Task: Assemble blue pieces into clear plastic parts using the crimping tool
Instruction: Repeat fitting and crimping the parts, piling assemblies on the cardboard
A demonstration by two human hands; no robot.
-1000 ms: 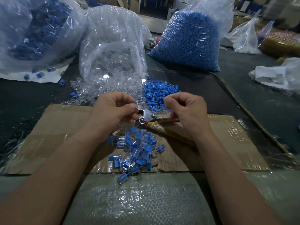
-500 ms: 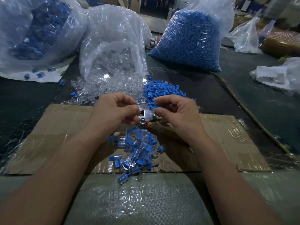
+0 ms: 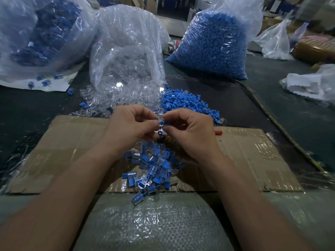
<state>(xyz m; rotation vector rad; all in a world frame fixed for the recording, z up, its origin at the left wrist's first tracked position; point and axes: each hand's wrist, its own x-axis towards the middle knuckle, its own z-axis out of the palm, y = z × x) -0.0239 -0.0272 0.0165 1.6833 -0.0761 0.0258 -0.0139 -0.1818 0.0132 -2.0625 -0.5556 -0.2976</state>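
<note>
My left hand (image 3: 129, 125) and my right hand (image 3: 192, 132) meet fingertip to fingertip above the cardboard. Between them my right hand pinches a small blue piece (image 3: 164, 122), and my left hand pinches a clear plastic part (image 3: 157, 113) that is barely visible against it. The crimping tool (image 3: 161, 133) shows its metal jaw just below the fingers; the rest lies hidden under my right palm, with a red handle tip (image 3: 218, 132) sticking out right. A heap of assembled blue-and-clear parts (image 3: 152, 167) lies under my wrists.
Loose clear parts (image 3: 108, 98) spill from an open clear bag (image 3: 126, 51). Loose blue pieces (image 3: 186, 102) lie beside it, before a full bag of blue pieces (image 3: 213, 44). Another bag (image 3: 39, 37) stands far left. Flat cardboard (image 3: 253, 160) covers the dark table.
My right hand has moved left from the blue pile with a blue piece until its fingertips meet my left hand's. The tool is now mostly covered by my hands.
</note>
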